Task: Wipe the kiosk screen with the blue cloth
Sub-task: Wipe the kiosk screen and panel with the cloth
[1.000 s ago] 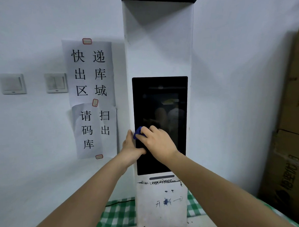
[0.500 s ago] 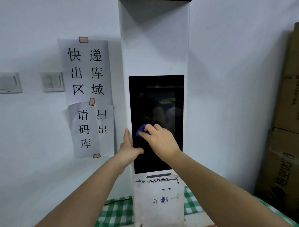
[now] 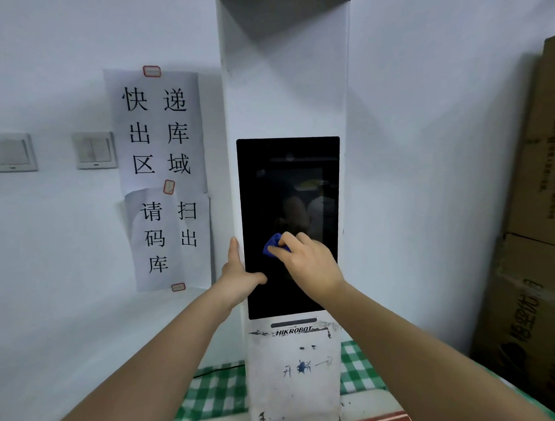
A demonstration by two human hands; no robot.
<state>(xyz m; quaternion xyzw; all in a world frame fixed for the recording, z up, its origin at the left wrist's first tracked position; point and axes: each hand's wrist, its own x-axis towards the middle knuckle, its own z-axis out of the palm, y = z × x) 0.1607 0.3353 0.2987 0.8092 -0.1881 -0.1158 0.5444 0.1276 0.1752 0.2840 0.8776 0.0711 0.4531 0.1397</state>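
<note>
Under the curled fingers of the right hand (image 3: 307,266) sits the blue cloth (image 3: 274,245), bunched into a small wad and pinched between the thumb and the first fingers. Only its upper left part shows past the fingertips. The cloth is pressed against the dark kiosk screen (image 3: 289,184), on the lower half of the glass and a little toward its left side.

Just left of this grip and slightly lower, the left hand (image 3: 239,274) holds the left edge of the white kiosk (image 3: 285,82). Its fingers are straight and point upward along the side of the casing, and its thumb lies flat across the lower left corner of the screen. It carries nothing. The thumb tip is close below the cloth but does not touch it.

Above the grip, the black glass gives a dim reflection. Below the grip, under the screen, the casing has a dark slot, the printed word HIKROBOT (image 3: 293,331) and some blue pen marks on a scuffed white panel.

Farther left of the grip, two paper signs (image 3: 163,170) with large black Chinese characters are taped on the white wall, one over the other. Beyond them are two light switches (image 3: 52,151). Far to the right of the grip stands a pile of brown cardboard boxes (image 3: 538,230). At the foot of the kiosk lies a green checked cloth (image 3: 214,394).
</note>
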